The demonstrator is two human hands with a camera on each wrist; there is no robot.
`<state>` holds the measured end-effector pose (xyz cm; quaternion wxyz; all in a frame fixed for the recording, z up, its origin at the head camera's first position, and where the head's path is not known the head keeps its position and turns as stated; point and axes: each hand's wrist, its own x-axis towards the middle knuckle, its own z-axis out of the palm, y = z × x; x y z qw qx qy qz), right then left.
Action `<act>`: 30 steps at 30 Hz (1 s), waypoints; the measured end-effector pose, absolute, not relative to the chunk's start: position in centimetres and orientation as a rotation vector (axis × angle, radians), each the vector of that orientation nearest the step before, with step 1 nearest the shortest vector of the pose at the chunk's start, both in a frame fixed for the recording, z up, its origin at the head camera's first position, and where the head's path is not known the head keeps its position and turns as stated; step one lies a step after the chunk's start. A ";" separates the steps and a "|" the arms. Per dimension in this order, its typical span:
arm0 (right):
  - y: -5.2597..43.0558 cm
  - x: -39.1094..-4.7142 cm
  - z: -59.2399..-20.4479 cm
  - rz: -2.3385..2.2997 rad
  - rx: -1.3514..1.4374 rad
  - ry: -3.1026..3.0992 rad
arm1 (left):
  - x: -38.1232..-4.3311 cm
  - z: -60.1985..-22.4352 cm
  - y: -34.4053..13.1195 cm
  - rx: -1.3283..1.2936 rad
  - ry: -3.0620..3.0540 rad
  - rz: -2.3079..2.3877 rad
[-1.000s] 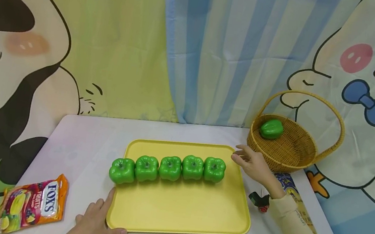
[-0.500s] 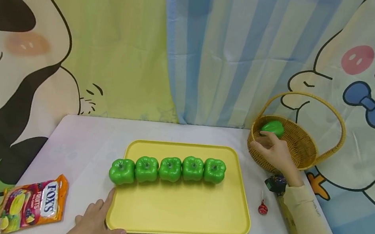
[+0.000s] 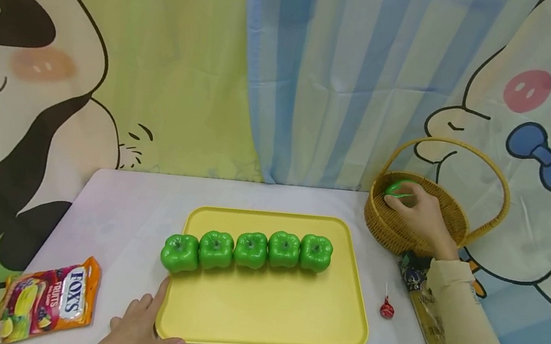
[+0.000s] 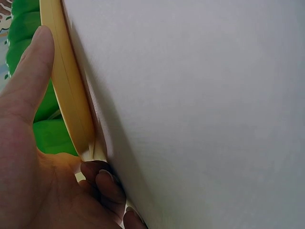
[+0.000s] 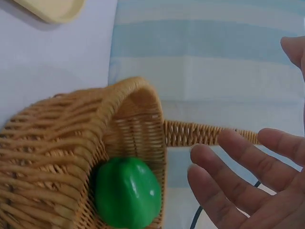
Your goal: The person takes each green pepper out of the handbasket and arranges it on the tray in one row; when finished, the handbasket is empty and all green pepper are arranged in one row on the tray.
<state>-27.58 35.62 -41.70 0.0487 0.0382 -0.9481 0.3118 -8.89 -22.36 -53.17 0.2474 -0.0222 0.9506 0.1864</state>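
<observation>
My left hand [image 3: 140, 323] rests at the near-left corner of a yellow tray [image 3: 265, 317], index finger along its left edge and thumb along its front edge. The left wrist view shows that thumb [image 4: 35, 67] straight against the rim. Several green bell peppers [image 3: 251, 250] stand in a row across the tray, the leftmost overhanging its edge. My right hand [image 3: 420, 213] reaches into a wicker basket [image 3: 379, 225], over another green bell pepper [image 5: 127, 193]. In the right wrist view its spread fingers [image 5: 255, 160] are apart from this pepper; in the head view they partly cover it.
A bag of fruit candy [image 3: 46, 301] lies at the left. A red lollipop [image 3: 386, 309] lies between the tray and a long package [image 3: 429, 335], which the right forearm partly covers. The basket's tall handle [image 3: 501, 186] arches above it. Printed curtains stand behind the table.
My right hand has moved from the tray's far-right corner, right and away, into the basket above the pepper. The left hand, tray and row of peppers have stayed in place.
</observation>
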 end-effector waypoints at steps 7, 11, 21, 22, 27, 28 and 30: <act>37.4 -29.4 -42.7 0.912 0.073 -2.910 | -8.9 -53.1 -22.3 -0.061 2.596 0.507; 38.1 -30.1 -43.2 0.933 0.035 -2.910 | -8.9 -53.1 -22.3 -0.059 2.604 0.496; 39.2 -31.8 -43.5 0.980 0.000 -2.897 | -8.9 -53.4 -22.2 -0.075 2.597 0.508; 39.4 -31.9 -43.6 0.986 -0.007 -2.900 | -8.9 -53.4 -22.2 -0.077 2.594 0.510; 40.1 -32.8 -43.6 1.002 -0.062 -2.929 | -8.9 -53.3 -22.2 -0.079 2.584 0.516; 40.2 -33.0 -43.6 1.007 -0.075 -2.933 | -8.9 -53.3 -22.2 -0.082 2.581 0.517; 40.4 -33.4 -43.7 0.999 -0.096 -2.942 | -8.9 -53.3 -22.2 -0.089 2.575 0.516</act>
